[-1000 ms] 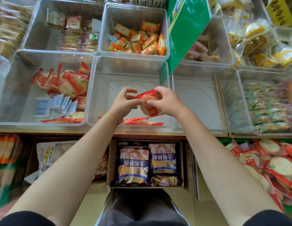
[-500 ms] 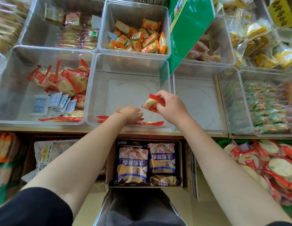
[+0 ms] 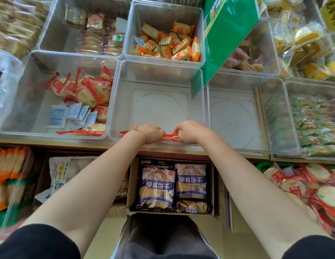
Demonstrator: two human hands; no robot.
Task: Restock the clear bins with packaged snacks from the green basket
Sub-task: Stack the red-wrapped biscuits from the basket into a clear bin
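- Two hands are seen low at the near wall of the middle clear bin [image 3: 159, 75]; the right hand [image 3: 191, 132] is curled, its fingertips pinching a red-edged rice cracker packet [image 3: 172, 136]; the left hand [image 3: 151, 133] is curled over the same row of packets, though what it grips cannot be told.
- Each packet is judged light, crinkly and slippery, the cracker inside brittle; the sealed red end flaps are the place to be pinched, not the disc itself.
- More of the same packets are heaped in the green basket [image 3: 261, 166] at lower right, well apart from the hands; others are lying in the left bin [image 3: 69, 58].
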